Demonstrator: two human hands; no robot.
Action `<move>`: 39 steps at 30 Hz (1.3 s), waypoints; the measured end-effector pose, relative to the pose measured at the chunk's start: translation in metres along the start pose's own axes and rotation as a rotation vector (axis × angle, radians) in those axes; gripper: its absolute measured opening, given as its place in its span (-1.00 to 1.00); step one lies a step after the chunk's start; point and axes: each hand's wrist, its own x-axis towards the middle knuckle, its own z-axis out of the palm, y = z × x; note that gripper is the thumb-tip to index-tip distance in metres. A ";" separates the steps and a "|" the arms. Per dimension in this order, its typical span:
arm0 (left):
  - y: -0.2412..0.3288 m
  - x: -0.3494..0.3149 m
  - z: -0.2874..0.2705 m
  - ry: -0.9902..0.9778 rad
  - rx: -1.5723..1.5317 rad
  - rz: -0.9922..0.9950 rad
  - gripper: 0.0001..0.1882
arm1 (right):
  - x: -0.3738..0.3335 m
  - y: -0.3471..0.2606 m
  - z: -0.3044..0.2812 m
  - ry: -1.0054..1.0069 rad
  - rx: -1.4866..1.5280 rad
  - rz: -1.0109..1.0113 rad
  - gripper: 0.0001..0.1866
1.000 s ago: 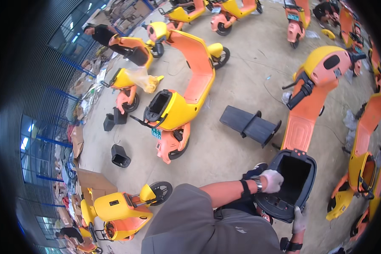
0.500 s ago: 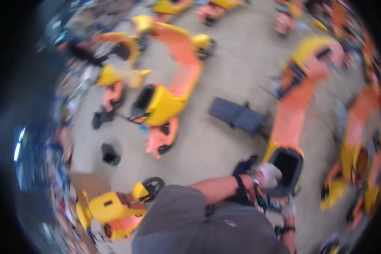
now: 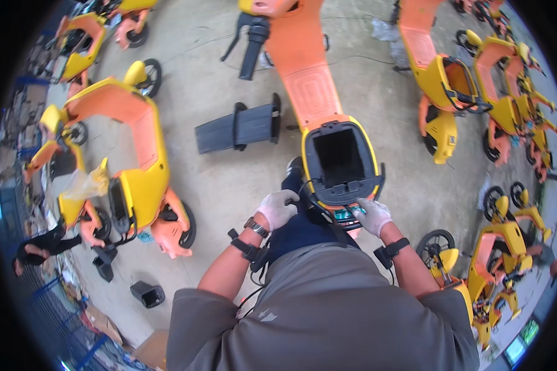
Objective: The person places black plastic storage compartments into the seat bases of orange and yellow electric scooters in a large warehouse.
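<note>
Right in front of me stands a yellow and orange scooter (image 3: 314,96), its black under-seat bin (image 3: 339,157) uncovered. A black rear rail (image 3: 380,184) curves around the tail behind the bin. My left hand (image 3: 280,209), in a whitish glove, is beside the rail's left end with curled fingers; what they hold, if anything, I cannot make out. My right hand (image 3: 372,216), gloved too, closes at the right rear of the tail, against the rail. Between the hands a green plate (image 3: 343,215) shows below the tail.
A dark grey seat-like part (image 3: 238,128) lies on the floor left of the scooter. Another yellow and orange scooter (image 3: 145,161) stands further left, with a black bin (image 3: 147,294) on the floor nearby. More scooters (image 3: 436,80) line the right side. At far left is a person (image 3: 40,250).
The view has swung right, bringing the scooter squarely in front of me. My left hand has left the bin's edge and is now beside the tail's left; my right hand is at its right rear.
</note>
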 end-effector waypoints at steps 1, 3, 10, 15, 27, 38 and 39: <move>-0.016 -0.001 0.002 0.007 -0.070 -0.039 -0.66 | -0.001 -0.005 0.000 -0.019 -0.024 0.029 -0.59; -0.050 -0.004 0.007 0.044 -0.138 -0.092 -0.66 | 0.004 -0.001 0.006 0.029 -0.012 0.071 -0.61; -0.140 -0.075 -0.020 0.390 0.135 -0.566 -0.62 | 0.007 0.011 0.016 0.113 0.061 0.010 -0.61; -0.157 -0.105 -0.045 0.254 0.173 -0.695 -0.60 | 0.012 0.004 0.018 0.135 0.078 0.048 -0.61; -0.199 0.012 -0.115 0.054 0.118 -0.509 -0.70 | 0.115 -0.179 0.026 -0.139 0.669 -0.082 -0.45; -0.329 0.053 -0.186 0.138 -0.006 -0.508 -0.68 | 0.426 -0.182 0.119 0.013 0.476 0.242 -0.21; -0.338 0.049 -0.188 0.154 -0.109 -0.552 -0.68 | 0.446 -0.183 0.123 0.011 0.530 0.301 -0.19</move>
